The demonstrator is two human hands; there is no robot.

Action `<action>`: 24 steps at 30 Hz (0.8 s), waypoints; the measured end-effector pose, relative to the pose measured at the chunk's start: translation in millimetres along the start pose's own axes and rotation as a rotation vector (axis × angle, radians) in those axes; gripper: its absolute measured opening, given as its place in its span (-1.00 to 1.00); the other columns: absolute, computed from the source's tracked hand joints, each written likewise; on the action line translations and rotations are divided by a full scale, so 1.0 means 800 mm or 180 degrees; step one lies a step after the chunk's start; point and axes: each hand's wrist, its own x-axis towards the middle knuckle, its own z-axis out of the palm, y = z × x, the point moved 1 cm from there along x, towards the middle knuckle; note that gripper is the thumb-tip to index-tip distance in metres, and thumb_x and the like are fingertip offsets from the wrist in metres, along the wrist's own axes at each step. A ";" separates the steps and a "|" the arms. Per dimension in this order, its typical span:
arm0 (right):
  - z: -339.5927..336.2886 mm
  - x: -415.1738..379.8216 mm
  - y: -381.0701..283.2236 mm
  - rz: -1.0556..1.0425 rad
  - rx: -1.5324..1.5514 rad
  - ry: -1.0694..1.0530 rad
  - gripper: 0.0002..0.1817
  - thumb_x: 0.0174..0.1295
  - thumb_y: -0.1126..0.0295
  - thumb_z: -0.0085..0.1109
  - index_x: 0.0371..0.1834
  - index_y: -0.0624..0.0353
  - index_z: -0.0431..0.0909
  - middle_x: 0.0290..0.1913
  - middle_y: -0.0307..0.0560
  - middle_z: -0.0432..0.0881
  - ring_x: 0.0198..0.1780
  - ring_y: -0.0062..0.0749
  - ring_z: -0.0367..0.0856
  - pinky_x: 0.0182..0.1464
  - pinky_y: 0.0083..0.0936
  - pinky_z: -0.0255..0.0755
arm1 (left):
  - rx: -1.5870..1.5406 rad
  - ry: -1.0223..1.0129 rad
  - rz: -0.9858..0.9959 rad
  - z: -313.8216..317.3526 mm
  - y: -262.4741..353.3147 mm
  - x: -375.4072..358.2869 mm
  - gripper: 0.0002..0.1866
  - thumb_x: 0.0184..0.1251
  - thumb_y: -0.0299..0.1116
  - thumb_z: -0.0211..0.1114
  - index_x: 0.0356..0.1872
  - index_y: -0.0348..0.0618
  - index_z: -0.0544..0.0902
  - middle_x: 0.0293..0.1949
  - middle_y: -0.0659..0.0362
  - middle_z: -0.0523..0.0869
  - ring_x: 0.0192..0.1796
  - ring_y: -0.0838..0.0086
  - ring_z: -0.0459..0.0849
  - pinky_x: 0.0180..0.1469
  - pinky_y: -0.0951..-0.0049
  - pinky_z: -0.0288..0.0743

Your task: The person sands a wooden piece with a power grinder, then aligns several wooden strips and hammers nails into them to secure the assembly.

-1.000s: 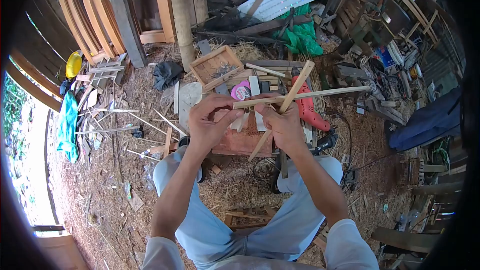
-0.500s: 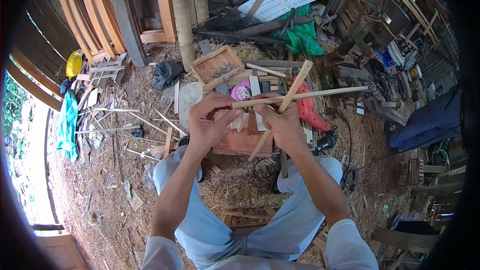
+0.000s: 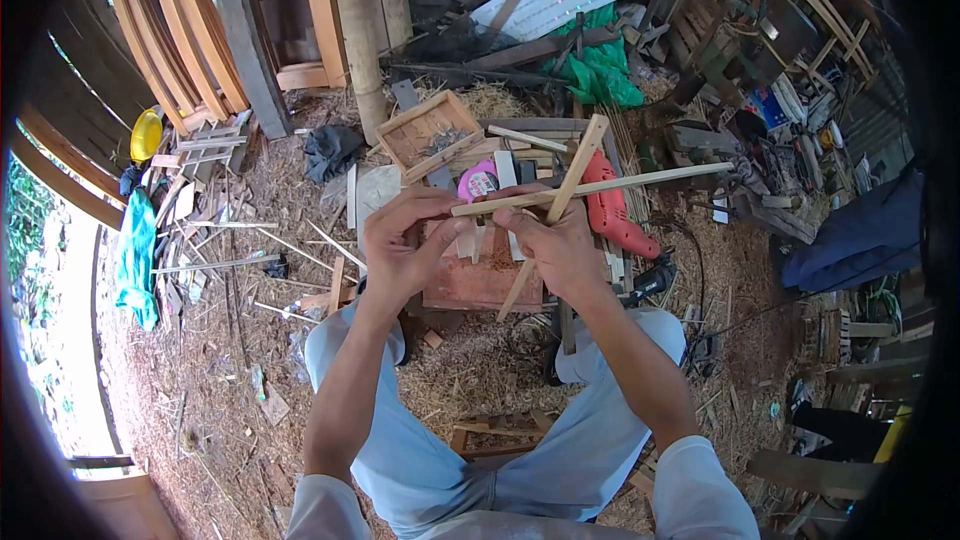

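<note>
My right hand is closed around two crossed wooden strips. One strip lies nearly level and reaches far to the right; the other slants from upper right to lower left. At the level strip's left end, my left hand holds it between thumb and fingers. Below and behind the hands is a low workbench with a reddish wooden block. A pink rounded case with a label sits just beyond my fingers. To the right lies a red power drill.
A wooden box of nails stands at the bench's far left. Thin sticks and shavings litter the ground to the left. Wooden frames lean behind. Dark cloth hangs at right, and a black cable runs near the drill.
Both hands and the crossed strips have shifted slightly left. The strips remain crossed in my right hand.
</note>
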 end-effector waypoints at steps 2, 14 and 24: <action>0.000 0.003 0.003 0.0000 0.0062 -0.0006 -0.75 0.11 0.44 0.35 -0.16 0.31 0.64 -0.26 -0.14 0.69 -0.21 -0.57 0.61 -0.11 -0.60 0.49 | 0.0001 -0.0040 -0.0188 -0.002 0.000 -0.002 -0.76 0.06 -0.62 0.41 -0.21 -0.30 0.65 -0.23 0.06 0.69 -0.22 0.52 0.63 -0.25 0.58 0.47; -0.001 0.010 0.009 -0.0115 0.0246 -0.0125 -0.75 0.11 0.46 0.36 -0.16 0.31 0.63 -0.26 -0.14 0.69 -0.21 -0.57 0.61 -0.10 -0.60 0.50 | 0.0143 0.0042 -0.0421 -0.001 0.003 -0.003 -0.81 0.09 -0.60 0.40 -0.25 -0.32 0.63 -0.24 0.11 0.68 -0.23 0.53 0.61 -0.22 0.58 0.46; -0.003 0.006 0.005 -0.0106 0.0668 0.0054 -0.76 0.13 0.46 0.33 -0.14 0.27 0.62 -0.40 -0.26 0.64 -0.55 -0.77 0.40 -0.55 -0.77 0.24 | 0.0235 0.0098 -0.0234 0.007 0.004 -0.002 -0.77 0.01 -0.60 0.42 -0.24 -0.30 0.66 -0.31 0.11 0.69 -0.25 0.48 0.65 -0.19 0.53 0.48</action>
